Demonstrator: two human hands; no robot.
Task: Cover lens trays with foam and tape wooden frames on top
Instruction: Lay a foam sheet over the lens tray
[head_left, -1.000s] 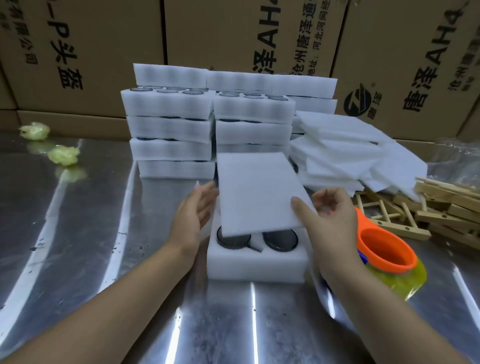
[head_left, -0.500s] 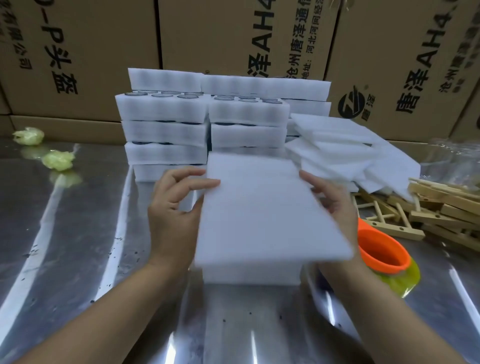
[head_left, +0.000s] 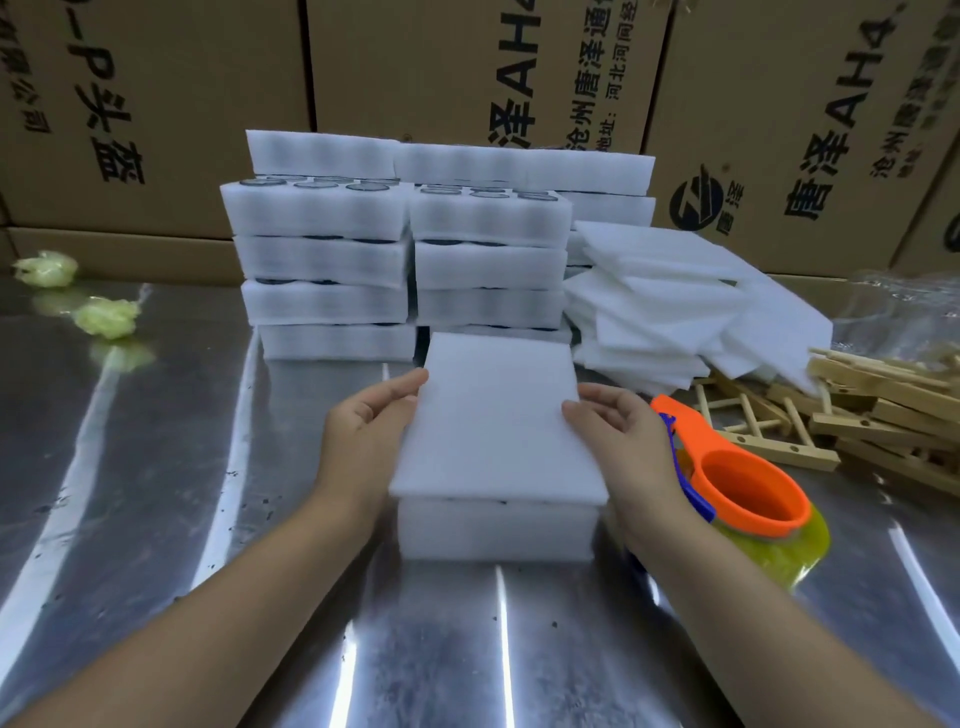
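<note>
The foam sheet (head_left: 498, 421) lies atop the lens tray (head_left: 493, 530), the left hand (head_left: 363, 436) and right hand (head_left: 628, 441) touching its side edges with near-straight fingers (head_left: 405, 384); seemingly light and soft, it suits gentle edge holds.

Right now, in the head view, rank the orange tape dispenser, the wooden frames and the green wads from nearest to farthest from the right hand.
1. The orange tape dispenser, just right of the right hand.
2. The wooden frames, piled farther right and back.
3. The green wads, at the far left.
</note>
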